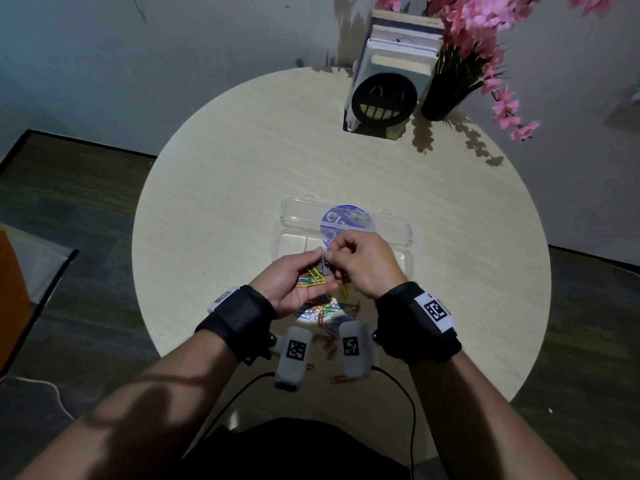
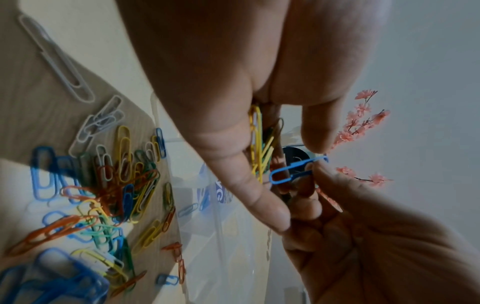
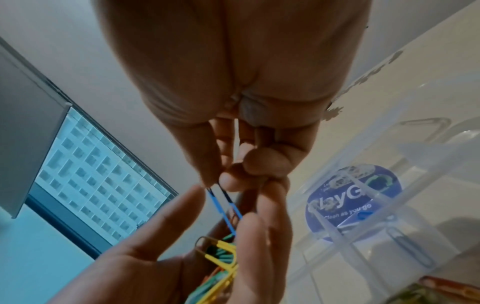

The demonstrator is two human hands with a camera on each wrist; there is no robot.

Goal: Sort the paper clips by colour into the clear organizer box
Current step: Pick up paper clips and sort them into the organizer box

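My left hand (image 1: 304, 271) is cupped palm-up over the table and holds a bunch of yellow and green paper clips (image 1: 313, 277). My right hand (image 1: 330, 252) pinches one blue clip (image 1: 324, 263) between thumb and forefinger, just above that bunch. In the right wrist view the blue clip (image 3: 224, 209) runs from my right fingertips (image 3: 207, 179) down to the left hand's fingers (image 3: 249, 246). The left wrist view shows the blue clip (image 2: 296, 170) beside the yellow clips (image 2: 255, 139). The clear organizer box (image 1: 287, 244) lies open just behind both hands. A pile of mixed clips (image 1: 329, 310) sits below the hands.
The box lid (image 1: 294, 216) lies flat behind the box and carries a round blue sticker (image 1: 348, 220). A pale clip (image 3: 410, 253) lies in one compartment. A smiley bookend with books (image 1: 384, 98) and a dark vase of pink flowers (image 1: 446, 95) stand at the far right of the round table (image 1: 242, 168).
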